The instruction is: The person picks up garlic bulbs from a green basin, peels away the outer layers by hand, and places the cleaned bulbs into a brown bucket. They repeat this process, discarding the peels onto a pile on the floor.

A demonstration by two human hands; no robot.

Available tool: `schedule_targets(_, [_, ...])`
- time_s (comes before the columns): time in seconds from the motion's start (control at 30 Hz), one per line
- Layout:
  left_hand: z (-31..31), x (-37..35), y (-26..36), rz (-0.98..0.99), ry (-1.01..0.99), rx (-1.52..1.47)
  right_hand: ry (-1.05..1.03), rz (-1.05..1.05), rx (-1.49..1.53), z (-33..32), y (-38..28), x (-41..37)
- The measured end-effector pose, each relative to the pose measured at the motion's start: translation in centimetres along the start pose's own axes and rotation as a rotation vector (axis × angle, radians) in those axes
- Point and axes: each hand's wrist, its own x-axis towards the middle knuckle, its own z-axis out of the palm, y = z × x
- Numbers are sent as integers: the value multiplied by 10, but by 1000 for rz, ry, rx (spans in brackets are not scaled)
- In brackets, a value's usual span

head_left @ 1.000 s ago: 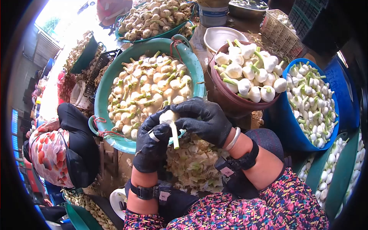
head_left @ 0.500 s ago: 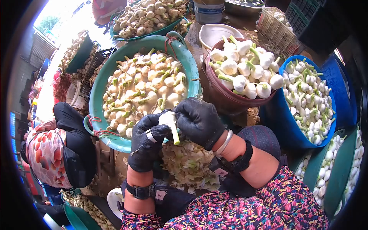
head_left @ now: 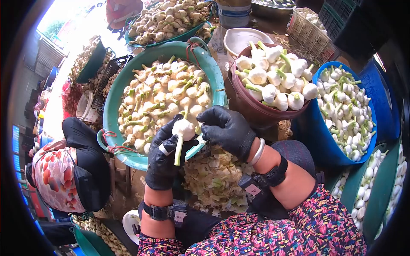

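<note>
My left hand (head_left: pixel 164 160), in a black glove with a white band round one finger, is closed on a white garlic bulb (head_left: pixel 183 129). The bulb's pale green stem points down toward me. Just to the right, my right hand (head_left: pixel 228 131), also black-gloved, is apart from the bulb, its fingers loosely curled with a gap at the tips. Both hands are over the near rim of a green basin (head_left: pixel 110 96) of unpeeled garlic in cloudy water. Below them lies a heap of garlic skins (head_left: pixel 215 181).
A maroon bucket (head_left: pixel 267 112) of clean garlic stands right of the basin, with a blue tub (head_left: pixel 318 136) of more beyond it. A white bowl (head_left: pixel 235 38) sits behind. At the left, a person (head_left: pixel 57 175) in a floral top sits close by.
My right hand has moved away to the right from the bulb, its fingers loosening. In my left hand the bulb has turned, and its stem now hangs lower and further left.
</note>
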Motion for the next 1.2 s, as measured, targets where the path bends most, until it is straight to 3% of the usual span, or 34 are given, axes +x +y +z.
schedule_targets(0.03, [5, 0, -1, 2, 15, 29, 31, -180, -102, 4, 1, -1])
schedule_targets(0.13, [5, 4, -7, 12, 16, 7, 83, -240, -203, 9, 1, -5])
schedule_targets(0.17, [7, 3, -7, -2, 20, -23, 101, -368, -336, 7, 1, -5])
schedule_targets(0.27, [3, 6, -13, -8, 18, 24, 110, -494, -515, 5, 0, -6])
schedule_targets(0.37, [0, 5, -11, -58, -1, -49, 152, -535, -666, 3, 2, -6])
schedule_targets(0.5, [3, -1, -9, -42, -1, 14, 177, -464, -608, 3, 3, -4])
schedule_targets(0.53, [7, -2, -5, -42, -1, 15, 192, -384, -604, 1, 11, -1])
schedule_targets(0.6, [13, -5, 2, -8, 42, 495, 202, -307, -603, -1, 17, 4])
schedule_targets(0.63, [6, -5, 3, -54, -41, 156, 218, 21, -216, -3, 18, 5])
schedule_targets(0.67, [9, -7, 4, -71, -17, 138, 223, 342, 177, -4, 14, 7])
schedule_targets(0.7, [8, -5, 1, -39, -4, 236, 180, 493, 354, -3, 10, 3])
schedule_targets(0.73, [7, -4, -3, -12, 11, 332, -6, 524, 695, -7, 5, -3])
schedule_targets(0.77, [23, -9, 6, -125, 15, 467, -148, 200, 484, -6, 24, -7])
schedule_targets(0.8, [20, -9, 6, -13, -101, 681, -282, -124, 263, -3, 35, -10])
schedule_targets(0.87, [10, -3, 11, 90, -38, 747, -299, -145, 94, -13, 40, -7])
schedule_targets(0.9, [8, 1, 13, 100, 84, 598, -253, -394, -260, -19, 36, -6])
schedule_targets(0.93, [-3, 9, 18, 104, 141, 659, -194, -637, -619, -22, 32, -5])
schedule_targets(0.97, [-15, 19, 20, 87, 121, 746, -156, -416, -542, -20, 17, -9])
schedule_targets(1.0, [-29, 30, 20, 68, 105, 830, -156, -417, -539, -23, 20, -7])
schedule_targets(1.07, [-55, 59, 12, 50, 62, 974, 77, -258, -354, -39, 26, 5])
schedule_targets(1.1, [-69, 75, 9, 62, 39, 1249, 84, -70, -217, -45, 12, 9])
schedule_targets(1.13, [-70, 88, 1, -3, 35, 1198, 86, -72, -214, -43, 4, 5])
schedule_targets(1.2, [-59, 110, -12, -161, -12, 1493, 163, -146, -91, -40, -5, 0])
